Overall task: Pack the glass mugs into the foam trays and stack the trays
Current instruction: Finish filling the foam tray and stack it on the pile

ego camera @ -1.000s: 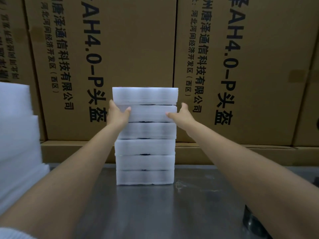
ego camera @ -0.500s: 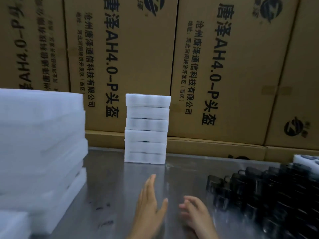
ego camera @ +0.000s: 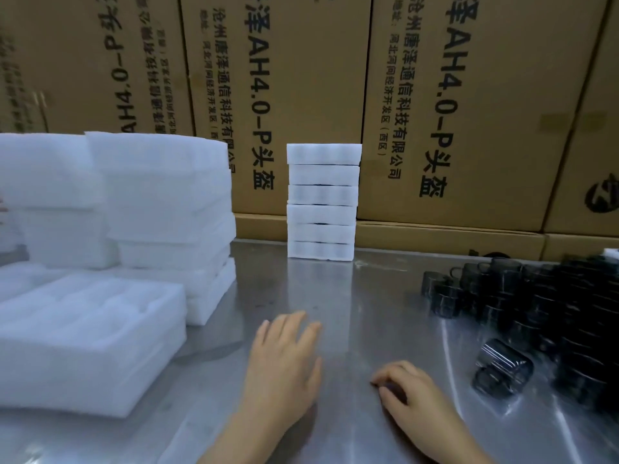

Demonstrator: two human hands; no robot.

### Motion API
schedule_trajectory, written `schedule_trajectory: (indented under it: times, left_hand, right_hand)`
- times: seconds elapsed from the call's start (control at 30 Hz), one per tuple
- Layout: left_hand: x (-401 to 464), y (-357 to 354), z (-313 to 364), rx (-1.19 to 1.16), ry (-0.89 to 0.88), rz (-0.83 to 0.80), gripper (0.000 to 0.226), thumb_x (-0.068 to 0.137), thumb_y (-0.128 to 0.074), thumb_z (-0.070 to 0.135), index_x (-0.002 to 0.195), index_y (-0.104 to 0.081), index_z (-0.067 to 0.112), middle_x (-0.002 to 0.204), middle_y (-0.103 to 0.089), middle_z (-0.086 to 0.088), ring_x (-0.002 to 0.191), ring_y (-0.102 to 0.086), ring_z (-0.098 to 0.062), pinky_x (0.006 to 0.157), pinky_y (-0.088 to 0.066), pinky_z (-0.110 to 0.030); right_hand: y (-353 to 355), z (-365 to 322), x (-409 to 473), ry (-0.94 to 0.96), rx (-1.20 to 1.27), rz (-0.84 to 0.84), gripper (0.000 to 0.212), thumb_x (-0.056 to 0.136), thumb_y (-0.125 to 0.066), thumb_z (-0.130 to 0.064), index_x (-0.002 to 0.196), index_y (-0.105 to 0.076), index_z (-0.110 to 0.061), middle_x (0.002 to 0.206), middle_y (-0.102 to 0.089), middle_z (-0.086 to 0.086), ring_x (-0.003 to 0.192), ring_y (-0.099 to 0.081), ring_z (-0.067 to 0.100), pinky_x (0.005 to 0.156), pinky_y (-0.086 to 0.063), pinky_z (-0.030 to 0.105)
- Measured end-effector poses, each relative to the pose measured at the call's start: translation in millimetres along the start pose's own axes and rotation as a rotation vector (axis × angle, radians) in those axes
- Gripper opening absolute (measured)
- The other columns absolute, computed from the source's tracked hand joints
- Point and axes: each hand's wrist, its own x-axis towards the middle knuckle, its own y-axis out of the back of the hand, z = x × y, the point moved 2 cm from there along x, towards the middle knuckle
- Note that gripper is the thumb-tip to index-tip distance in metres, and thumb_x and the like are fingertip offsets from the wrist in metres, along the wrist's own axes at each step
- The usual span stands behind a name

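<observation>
Both hands have left the packed stack (ego camera: 323, 202) at the surface's (ego camera: 335, 289) back; left hand (ego camera: 284, 360) flat, right hand (ego camera: 410, 393) loosely curled, seemingly empty; next: draw an empty foam tray (ego camera: 90, 316) close, fill it from the glass mugs (ego camera: 542, 306).

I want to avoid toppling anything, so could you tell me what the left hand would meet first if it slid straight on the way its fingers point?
Probably the stack of packed foam trays. The left hand points along bare table towards it, though depth is unclear.
</observation>
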Motion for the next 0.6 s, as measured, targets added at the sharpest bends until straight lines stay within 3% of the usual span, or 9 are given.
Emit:
schedule_trajectory:
  times: [0.1,0.17,0.23,0.3,0.43,0.53,0.6]
  left_hand:
    - [6.3,35.6,-54.5,0.263,0.325,-0.014,0.051,0.062,-0.082,0.031,0.106,-0.066,0.011,0.121,-0.060,-0.014,0.111,-0.056,-0.037,0.088,-0.045,-0.051]
    - [8.9,54.2,-88.0,0.427,0.538,-0.119,0.054,0.079,-0.067,0.044,0.122,-0.053,0.014,0.135,-0.048,-0.011,0.127,-0.039,-0.035,0.098,-0.033,-0.046]
    - [7.7,60.4,-114.9,0.546,0.639,-0.209,0.054,0.084,-0.056,0.054,0.123,-0.044,0.018,0.129,-0.047,-0.005,0.122,-0.039,-0.030,0.094,-0.034,-0.038]
    - [4.3,58.4,-128.6,0.571,0.685,-0.285,0.044,0.088,-0.054,0.051,0.117,-0.041,0.020,0.119,-0.051,0.001,0.115,-0.043,-0.024,0.084,-0.037,-0.031]
    - [3.4,56.0,-128.7,0.643,0.697,-0.337,0.018,0.088,-0.051,0.016,0.102,-0.041,0.021,0.104,-0.053,0.007,0.109,-0.044,-0.018,0.069,-0.031,-0.023]
    - [5.1,61.8,-121.0,0.577,0.669,-0.325,0.020,0.084,-0.047,0.005,0.081,-0.032,0.018,0.082,-0.042,0.006,0.107,-0.043,-0.019,0.067,-0.030,-0.023]
    - [3.8,70.6,-99.8,0.549,0.590,-0.300,0.024,0.083,-0.047,0.004,0.080,-0.028,0.018,0.076,-0.033,0.006,0.106,-0.044,-0.019,0.065,-0.029,-0.024]
  right_hand:
    - [3.7,1.4,1.1,-0.023,0.059,-0.009,0.016,0.090,-0.058,-0.012,0.097,-0.066,-0.024,0.104,-0.057,-0.011,0.104,-0.052,0.005,0.090,-0.032,0.007]
    - [4.9,1.6,1.1,-0.039,0.099,-0.022,0.018,0.090,-0.059,-0.010,0.090,-0.066,-0.026,0.102,-0.059,-0.011,0.102,-0.054,0.005,0.091,-0.034,0.011]
    - [4.7,1.3,0.8,-0.056,0.116,-0.036,0.020,0.089,-0.059,-0.010,0.087,-0.066,-0.028,0.101,-0.060,-0.010,0.103,-0.054,0.007,0.094,-0.036,0.017]
    - [5.2,0.8,1.7,-0.070,0.117,-0.048,0.021,0.089,-0.059,-0.010,0.086,-0.065,-0.030,0.101,-0.060,-0.011,0.103,-0.054,0.007,0.096,-0.037,0.019]
    - [5.5,0.3,1.4,-0.069,0.130,-0.044,0.025,0.088,-0.061,-0.007,0.082,-0.064,-0.031,0.099,-0.061,-0.009,0.102,-0.056,0.009,0.096,-0.038,0.022]
    - [5.3,0.0,0.6,-0.078,0.138,-0.040,0.025,0.088,-0.060,-0.007,0.082,-0.065,-0.031,0.100,-0.061,-0.010,0.103,-0.055,0.009,0.097,-0.037,0.023]
    - [4.4,0.4,0.5,-0.076,0.132,-0.045,0.023,0.089,-0.060,-0.008,0.084,-0.066,-0.029,0.102,-0.060,-0.010,0.104,-0.055,0.008,0.098,-0.037,0.022]
